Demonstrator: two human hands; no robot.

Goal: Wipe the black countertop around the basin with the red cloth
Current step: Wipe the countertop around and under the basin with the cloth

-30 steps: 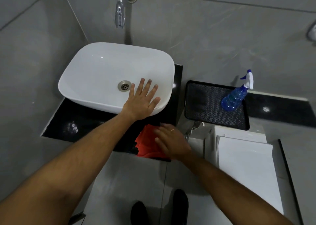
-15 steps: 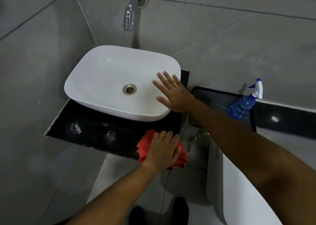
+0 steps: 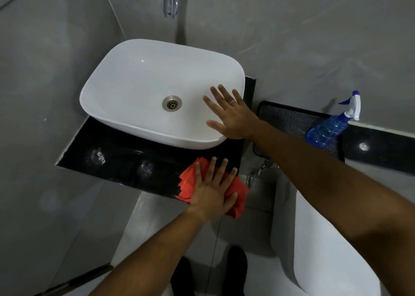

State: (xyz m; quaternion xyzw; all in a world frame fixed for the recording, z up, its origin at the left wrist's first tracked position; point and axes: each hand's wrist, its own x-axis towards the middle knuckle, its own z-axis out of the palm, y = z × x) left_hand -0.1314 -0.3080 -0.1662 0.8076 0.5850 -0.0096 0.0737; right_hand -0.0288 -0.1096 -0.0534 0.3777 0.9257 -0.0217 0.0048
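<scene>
Head view, white basin (image 3: 139,89) empty, left hand (image 3: 211,192) flat on red cloth (image 3: 235,194)

1. The black countertop (image 3: 125,161) is glossy, with pale smears near its left front.
2. The white basin (image 3: 139,86) sits on it, oval, with a metal drain in the middle.
3. The red cloth (image 3: 190,179) lies crumpled at the countertop's front right corner, overhanging the edge.

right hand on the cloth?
No. The left hand lies flat on the red cloth; the right hand rests spread on the white basin rim.
</scene>
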